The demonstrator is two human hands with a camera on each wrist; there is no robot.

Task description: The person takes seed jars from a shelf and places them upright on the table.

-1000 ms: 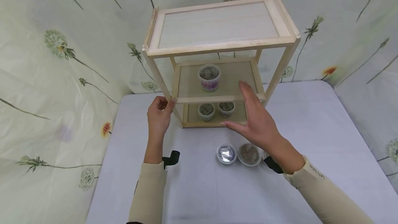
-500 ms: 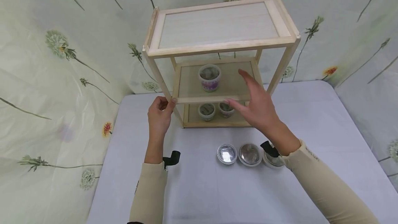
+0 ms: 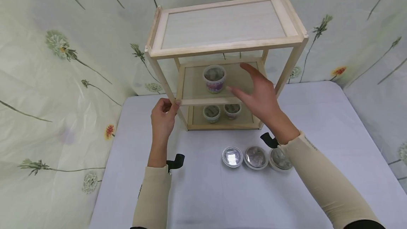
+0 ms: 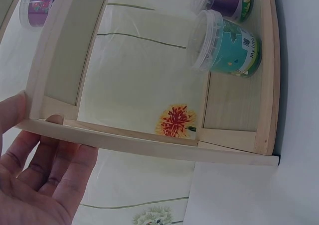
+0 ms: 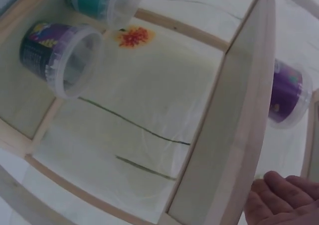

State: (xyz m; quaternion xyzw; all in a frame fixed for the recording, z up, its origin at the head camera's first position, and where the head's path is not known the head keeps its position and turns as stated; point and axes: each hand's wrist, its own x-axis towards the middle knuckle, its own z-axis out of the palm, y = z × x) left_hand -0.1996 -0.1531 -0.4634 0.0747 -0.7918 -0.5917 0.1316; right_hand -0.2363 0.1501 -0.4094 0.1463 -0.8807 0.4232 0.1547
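My left hand point(image 3: 163, 117) holds the left front post of a three-tier wooden shelf rack point(image 3: 222, 47) at middle-shelf height. In the left wrist view its thumb and fingers lie on either side of the wooden post point(image 4: 119, 139). My right hand point(image 3: 262, 98) reaches in at the middle shelf, thumb and fingers spread, holding nothing. Left of its thumb stands a purple-labelled plastic tub point(image 3: 214, 79), upright and apart from the hand. On the bottom shelf, a teal-labelled tub point(image 4: 232, 46) and another purple-labelled tub point(image 5: 57, 56) stand side by side.
In front of the rack, a row of three round clear-lidded containers sits on the white-covered table point(image 3: 203, 193): a left one point(image 3: 232, 157), a middle one point(image 3: 255, 158) and a right one point(image 3: 280, 159). A flower-printed sheet point(image 3: 79, 123) hangs behind and beside the table.
My right hand has moved up and left from low in front of the rack to the middle shelf, closer to the tub, uncovering the right container. The left hand stays in place.
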